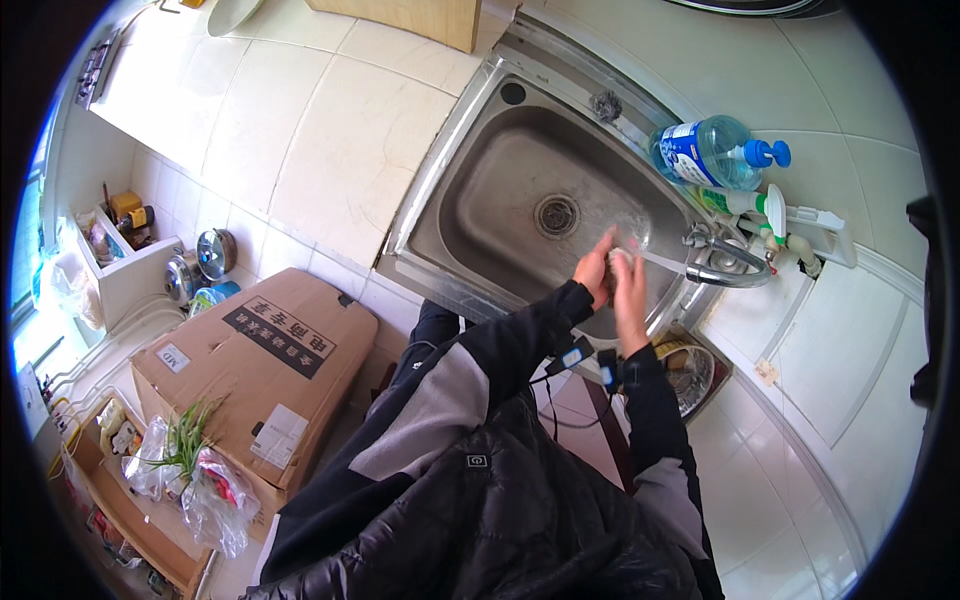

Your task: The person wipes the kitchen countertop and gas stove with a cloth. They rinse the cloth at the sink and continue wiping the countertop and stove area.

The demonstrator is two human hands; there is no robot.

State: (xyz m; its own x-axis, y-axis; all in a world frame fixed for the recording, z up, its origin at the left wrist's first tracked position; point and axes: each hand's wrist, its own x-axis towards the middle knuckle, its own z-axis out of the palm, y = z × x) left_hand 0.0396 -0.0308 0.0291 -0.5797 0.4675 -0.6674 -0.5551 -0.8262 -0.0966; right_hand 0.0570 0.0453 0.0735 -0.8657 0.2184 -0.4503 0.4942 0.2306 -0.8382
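Water runs from the chrome faucet point(731, 276) at the right end of the stainless steel sink point(495, 161). My left hand point(595, 274) and my right hand point(630, 296) are close together in that stream, over the sink's near right part. Between them is a small pale and brownish thing, mostly hidden by the fingers; what it is I cannot tell. Which hand grips it does not show plainly. The drain strainer point(557, 217) lies left of and beyond my hands. A steel wool scrubber point(606, 106) rests on the sink's far ledge.
A blue pump bottle point(709, 152) and a spray bottle point(750, 202) lie beside the sink's far right edge. Below the faucet a round container point(684, 375) stands under the counter. At the left are a large cardboard box point(262, 367) and a plastic bag point(214, 502) with green stalks.
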